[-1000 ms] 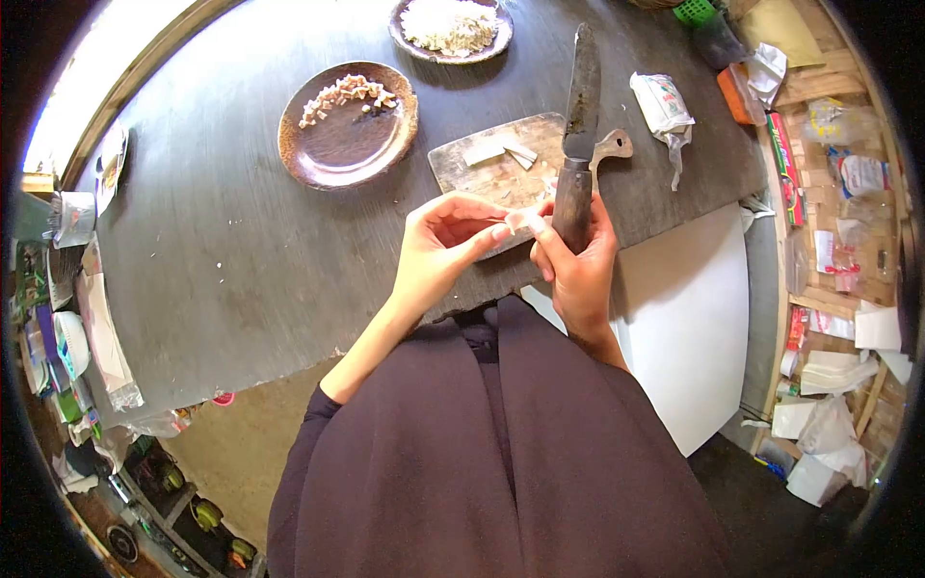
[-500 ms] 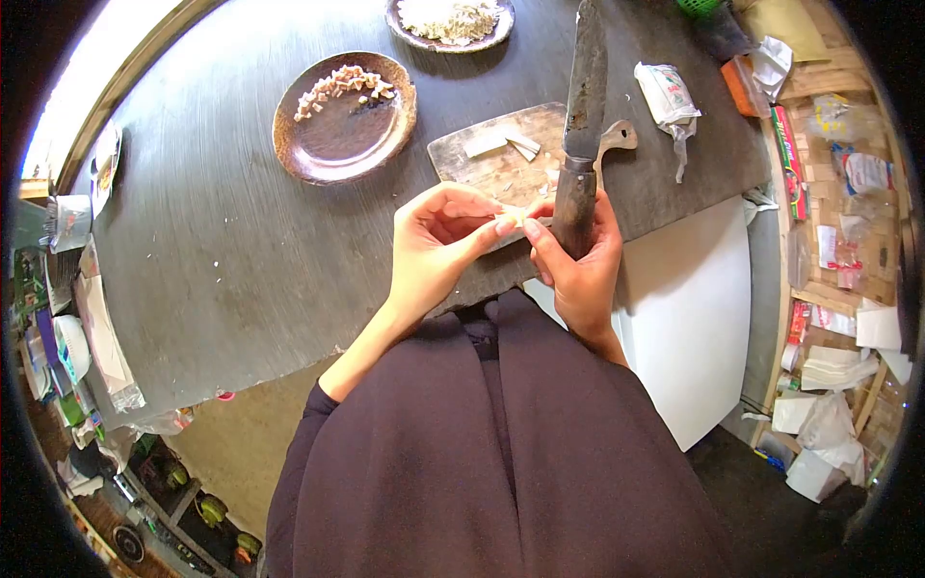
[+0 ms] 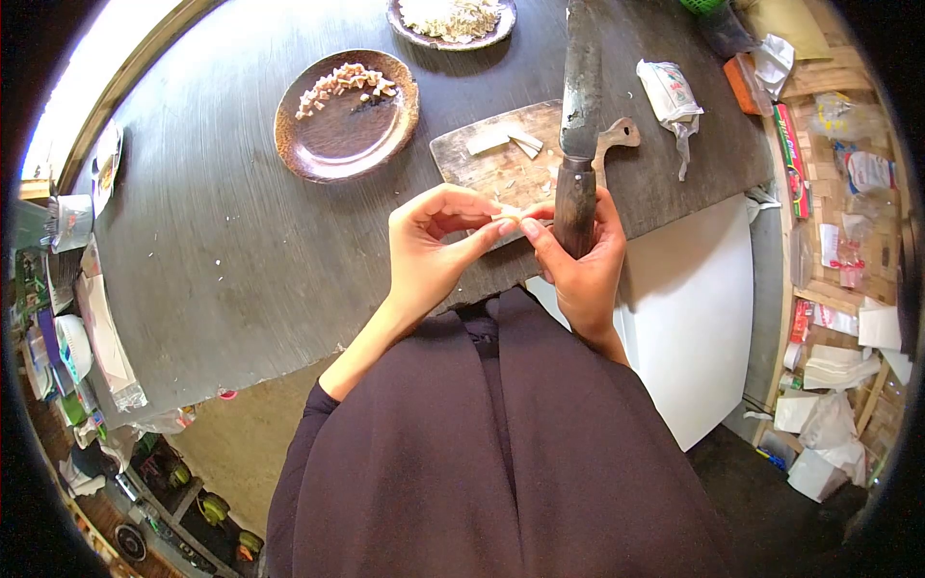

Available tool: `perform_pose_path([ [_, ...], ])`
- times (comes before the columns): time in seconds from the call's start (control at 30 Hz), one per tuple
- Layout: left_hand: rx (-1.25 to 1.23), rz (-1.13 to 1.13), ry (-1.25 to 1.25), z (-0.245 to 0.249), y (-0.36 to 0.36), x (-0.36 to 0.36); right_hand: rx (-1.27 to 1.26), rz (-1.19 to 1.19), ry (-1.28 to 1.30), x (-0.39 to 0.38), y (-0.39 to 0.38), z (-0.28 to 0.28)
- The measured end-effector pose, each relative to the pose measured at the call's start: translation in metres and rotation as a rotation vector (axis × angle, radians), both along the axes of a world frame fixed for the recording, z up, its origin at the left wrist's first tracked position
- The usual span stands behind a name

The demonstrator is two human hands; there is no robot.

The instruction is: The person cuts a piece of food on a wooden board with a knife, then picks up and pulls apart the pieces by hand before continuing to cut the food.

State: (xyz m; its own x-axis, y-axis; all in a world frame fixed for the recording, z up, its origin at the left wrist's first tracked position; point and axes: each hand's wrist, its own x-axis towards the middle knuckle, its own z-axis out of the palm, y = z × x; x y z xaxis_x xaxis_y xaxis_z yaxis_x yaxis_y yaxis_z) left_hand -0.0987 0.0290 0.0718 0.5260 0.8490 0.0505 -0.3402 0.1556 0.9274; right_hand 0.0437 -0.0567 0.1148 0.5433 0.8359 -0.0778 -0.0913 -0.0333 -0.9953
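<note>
Compared with half a second ago, the hands sit almost at the same place, but the left hand point(image 3: 431, 249) has closed its thumb and forefinger more tightly, so the small pale piece point(image 3: 508, 219) shows less than before. The knife point(image 3: 579, 116) has stayed nearly upright, with its tip now out of the picture at the top.

The left grip pinches the pale piece between the fingertips, above the near edge of the tabletop point(image 3: 222, 241). The right hand point(image 3: 582, 260) is wrapped around the dark, rounded wooden handle, and its thumb touches the same piece. What the piece is, I cannot tell; it may be a peeled clove.

The blade is long, dull and stained. Behind the hands lies a worn wooden cutting board point(image 3: 487, 169) with pale cut strips on it. A round, glossy brown plate point(image 3: 337, 144) carries small chopped bits. The tabletop is dark, matte and rough-grained. A crumpled plastic packet point(image 3: 667, 94) lies to the right of the blade.
</note>
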Motion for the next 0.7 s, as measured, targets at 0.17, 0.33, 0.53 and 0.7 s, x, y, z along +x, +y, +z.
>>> perform_pose_path([
  [0.17,0.044,0.016,0.044,0.0041,-0.0021,-0.0001,-0.01,-0.012,-0.021,0.0,-0.0019,-0.0017],
  [0.33,0.099,0.023,0.106,0.0044,-0.0044,-0.0012,-0.009,-0.012,-0.026,0.0004,-0.0041,-0.0034],
  [0.53,0.127,0.03,0.095,0.0056,-0.005,0.0,0.009,-0.013,-0.032,0.0002,-0.0066,-0.0033],
  [0.7,0.128,0.017,0.105,0.0058,-0.0057,-0.0009,0.002,-0.007,-0.044,-0.0005,-0.0078,-0.0017],
])
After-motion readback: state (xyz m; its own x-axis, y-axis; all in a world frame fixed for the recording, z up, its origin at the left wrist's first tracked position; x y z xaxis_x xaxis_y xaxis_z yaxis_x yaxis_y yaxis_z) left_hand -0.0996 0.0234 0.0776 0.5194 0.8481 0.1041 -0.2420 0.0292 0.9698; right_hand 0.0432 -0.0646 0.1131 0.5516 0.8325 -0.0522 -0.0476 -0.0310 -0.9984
